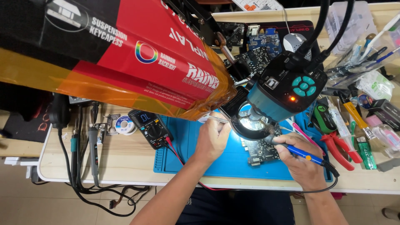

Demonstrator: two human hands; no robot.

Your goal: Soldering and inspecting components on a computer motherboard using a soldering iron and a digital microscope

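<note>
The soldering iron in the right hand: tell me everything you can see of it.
The soldering iron has a slim blue handle with a yellow ring near its rear and a black strain relief, from which a black cord trails off past the wrist. The right hand grips it like a pen, slanted up-left. Its front end reaches over the dark circuit board on the blue mat, under the lit ring lamp; the tip itself is hidden.

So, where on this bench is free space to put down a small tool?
Bare blue mat between the multimeter and the left hand; bare wood left of the mat. Crowded: right side around the red pliers.
</note>
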